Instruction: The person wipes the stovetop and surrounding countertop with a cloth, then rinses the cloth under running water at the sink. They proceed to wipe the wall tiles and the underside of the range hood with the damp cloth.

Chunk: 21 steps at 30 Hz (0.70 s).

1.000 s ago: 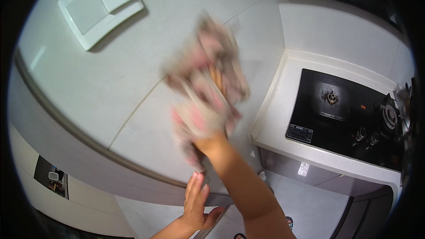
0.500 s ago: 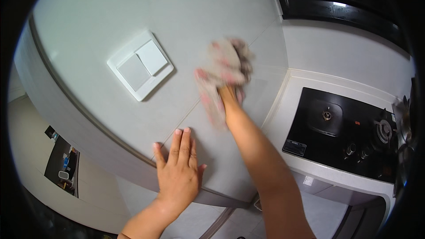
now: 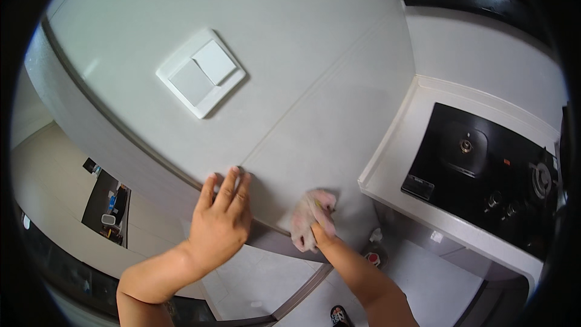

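My left hand [image 3: 219,225] rests its fingertips on the grey tiled wall [image 3: 339,139], fingers stretched out and slightly apart, holding nothing. Lower down and to the right, my right hand [image 3: 321,234] has a crumpled beige and pink cloth [image 3: 307,213] bunched around it, against the bottom part of the wall. The cloth hides most of the right hand's fingers. Above my left hand, a white double wall switch [image 3: 203,74] is fixed to the tiles.
On the right, a white counter [image 3: 387,188] holds a black gas hob [image 3: 463,160] under a dark range hood [image 3: 484,0]. A clear bottle [image 3: 375,255] stands on the floor below. The wall's trimmed edge [image 3: 139,151] curves along the left, with a recessed shelf [image 3: 106,209] beyond.
My right hand has brought the cloth down the wall from near the tile joint to the lower edge. My left hand stays on the wall, and the view has shifted slightly.
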{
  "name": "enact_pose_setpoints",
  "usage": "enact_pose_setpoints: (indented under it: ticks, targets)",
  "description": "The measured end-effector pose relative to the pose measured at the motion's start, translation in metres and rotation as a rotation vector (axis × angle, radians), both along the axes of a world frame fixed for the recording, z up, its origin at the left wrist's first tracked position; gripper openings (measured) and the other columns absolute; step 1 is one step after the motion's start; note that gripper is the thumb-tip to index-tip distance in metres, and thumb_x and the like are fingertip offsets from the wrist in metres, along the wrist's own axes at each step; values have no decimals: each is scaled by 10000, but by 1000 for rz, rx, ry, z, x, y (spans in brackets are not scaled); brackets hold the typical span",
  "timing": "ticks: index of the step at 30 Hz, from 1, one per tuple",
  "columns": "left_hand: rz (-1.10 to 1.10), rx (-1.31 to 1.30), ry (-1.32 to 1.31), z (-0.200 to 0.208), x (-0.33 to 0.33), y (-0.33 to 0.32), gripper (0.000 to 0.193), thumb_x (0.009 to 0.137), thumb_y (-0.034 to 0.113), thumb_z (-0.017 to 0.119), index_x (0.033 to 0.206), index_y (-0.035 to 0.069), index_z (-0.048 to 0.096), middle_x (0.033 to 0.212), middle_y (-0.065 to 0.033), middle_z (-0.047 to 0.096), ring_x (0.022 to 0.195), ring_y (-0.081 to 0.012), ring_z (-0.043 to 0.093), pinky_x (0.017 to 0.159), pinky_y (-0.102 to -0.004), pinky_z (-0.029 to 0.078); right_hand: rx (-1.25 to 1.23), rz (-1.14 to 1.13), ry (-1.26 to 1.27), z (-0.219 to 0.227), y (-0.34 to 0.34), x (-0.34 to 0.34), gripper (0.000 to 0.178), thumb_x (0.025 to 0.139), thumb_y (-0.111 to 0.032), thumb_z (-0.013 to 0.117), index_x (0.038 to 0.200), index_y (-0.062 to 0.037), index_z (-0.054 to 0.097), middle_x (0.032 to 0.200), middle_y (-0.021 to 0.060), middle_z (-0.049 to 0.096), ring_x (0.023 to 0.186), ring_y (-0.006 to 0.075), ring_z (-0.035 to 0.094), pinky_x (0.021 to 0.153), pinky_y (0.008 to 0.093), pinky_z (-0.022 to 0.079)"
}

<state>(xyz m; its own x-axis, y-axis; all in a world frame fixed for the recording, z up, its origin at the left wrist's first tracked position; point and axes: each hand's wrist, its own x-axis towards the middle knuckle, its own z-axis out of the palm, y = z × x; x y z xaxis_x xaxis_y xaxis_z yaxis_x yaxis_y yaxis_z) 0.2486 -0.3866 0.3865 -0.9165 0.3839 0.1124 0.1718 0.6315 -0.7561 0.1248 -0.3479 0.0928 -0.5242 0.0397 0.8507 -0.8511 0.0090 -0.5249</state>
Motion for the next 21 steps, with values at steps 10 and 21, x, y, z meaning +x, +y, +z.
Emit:
enact_pose_setpoints:
  ticks: [10,21]
  targets:
    - [-16,-168,124,-6,-20,5,300,779,67,553,1036,-60,640,1316,-182,498,1232,-349,461,971,-547,375,10,-41,-108,121,-18,-19,531,751,-408,640,1187,-110,579,1277,161,494,1237,352,388,994,496,309]
    - [-56,-143,-61,-110,-22,-8,358,699,118,699,1039,17,653,1389,-153,451,1331,-375,373,1011,-699,263,-913,206,-1809,-89,1,26,429,789,-310,626,1061,12,547,1065,126,525,986,181,517,639,356,493]
